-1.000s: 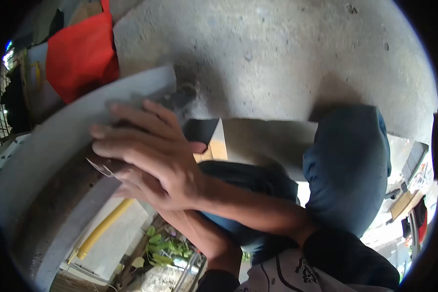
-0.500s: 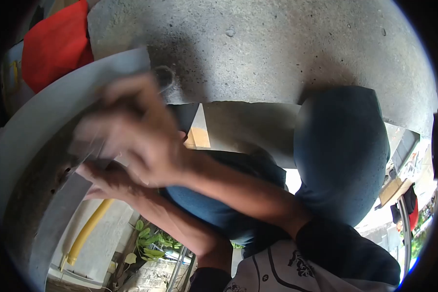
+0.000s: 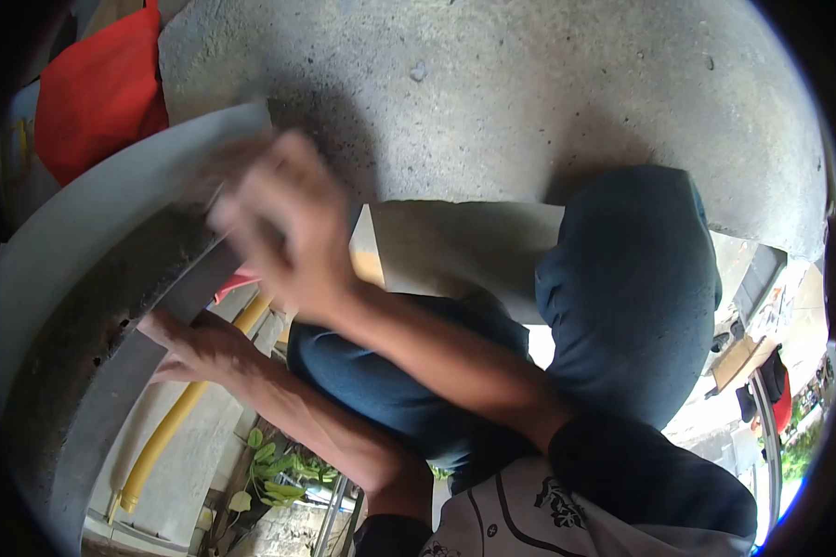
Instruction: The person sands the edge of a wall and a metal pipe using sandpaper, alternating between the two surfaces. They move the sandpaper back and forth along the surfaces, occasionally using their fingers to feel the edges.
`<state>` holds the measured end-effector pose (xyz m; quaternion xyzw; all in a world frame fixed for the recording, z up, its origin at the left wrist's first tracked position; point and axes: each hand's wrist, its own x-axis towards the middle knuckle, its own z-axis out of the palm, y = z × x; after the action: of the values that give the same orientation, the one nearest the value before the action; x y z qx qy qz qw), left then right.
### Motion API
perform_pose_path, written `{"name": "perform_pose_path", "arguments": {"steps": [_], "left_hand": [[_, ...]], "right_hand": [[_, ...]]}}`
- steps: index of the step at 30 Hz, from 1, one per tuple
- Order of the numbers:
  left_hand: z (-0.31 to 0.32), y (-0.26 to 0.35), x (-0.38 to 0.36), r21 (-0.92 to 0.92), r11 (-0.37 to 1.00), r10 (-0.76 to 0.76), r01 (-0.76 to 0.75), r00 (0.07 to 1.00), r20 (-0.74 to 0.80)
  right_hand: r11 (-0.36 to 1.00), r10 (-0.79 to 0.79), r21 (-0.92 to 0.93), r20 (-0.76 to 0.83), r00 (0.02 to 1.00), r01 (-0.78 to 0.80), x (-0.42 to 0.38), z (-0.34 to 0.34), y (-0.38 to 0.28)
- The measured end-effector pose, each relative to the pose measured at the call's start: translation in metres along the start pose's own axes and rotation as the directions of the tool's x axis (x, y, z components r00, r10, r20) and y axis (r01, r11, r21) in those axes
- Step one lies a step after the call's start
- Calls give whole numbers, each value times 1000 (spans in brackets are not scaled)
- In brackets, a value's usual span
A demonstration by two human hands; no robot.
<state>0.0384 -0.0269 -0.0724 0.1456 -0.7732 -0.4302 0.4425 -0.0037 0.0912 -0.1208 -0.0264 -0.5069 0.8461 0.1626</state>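
A large curved grey panel [image 3: 42, 265] with a dark, scuffed band along it and small holes near its lower edge fills the left of the head view. My left hand [image 3: 190, 345] grips that lower edge from beneath, some of its fingers hidden behind the panel. Above it, my right hand [image 3: 293, 213] is at the panel's upper end, smeared by motion. Its fingers are curled and pinched together; whatever they hold is too blurred to name.
A rough concrete slab [image 3: 492, 102] lies ahead, against my bent knees [image 3: 627, 288]. Red cloth [image 3: 102, 93] is at the far left. Below the panel run a yellow tube [image 3: 163, 441] and green leaves [image 3: 283, 473]. A cardboard piece [image 3: 738, 362] lies at the right.
My right hand has moved up and to the right, away from my left hand. A thin loop seen beside it earlier no longer shows. My left hand stays at the panel's edge.
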Motion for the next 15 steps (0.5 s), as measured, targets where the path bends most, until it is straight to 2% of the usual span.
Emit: {"name": "perform_pose_path", "arguments": {"steps": [1,3,4,5,6,7,9,11,12,13,14,15], "left_hand": [[0,-1,-3,-12,1000,-26,26,999,-29],[-4,0,-8,34,998,-50,51,998,-22],[-6,3,-8,78,995,-64,65,998,-12],[7,11,-9,55,998,17,-17,1000,13],[8,14,-9,63,997,-33,32,999,9],[7,12,-11,65,994,-83,82,997,5],[-6,-5,-27,84,996,-43,40,999,31],[-10,0,-29,118,993,-13,6,998,60],[-10,4,-22,96,979,-184,180,982,38],[-5,11,-12,60,937,-347,345,938,27],[8,23,-15,17,966,-260,260,965,19],[12,28,-15,-16,969,-246,247,969,17]], "right_hand": [[991,-120,52,-18,993,120,0,10,-17],[975,-201,92,-17,979,202,-3,16,-22],[989,-143,-25,54,988,145,-7,5,-5],[985,-88,-138,121,989,104,-9,-4,10],[984,97,-154,41,994,-90,-2,-10,12],[979,80,-187,23,997,-74,-1,-10,7],[989,-130,-66,14,991,131,1,11,-29],[988,-155,-11,67,986,156,-2,11,-40],[983,-184,48,106,977,180,-2,13,-47],[985,-173,-3,128,977,174,-2,7,-26],[986,-41,-153,116,992,59,-1,-4,-19],[978,52,-204,101,994,-31,-2,-12,-3]]}}
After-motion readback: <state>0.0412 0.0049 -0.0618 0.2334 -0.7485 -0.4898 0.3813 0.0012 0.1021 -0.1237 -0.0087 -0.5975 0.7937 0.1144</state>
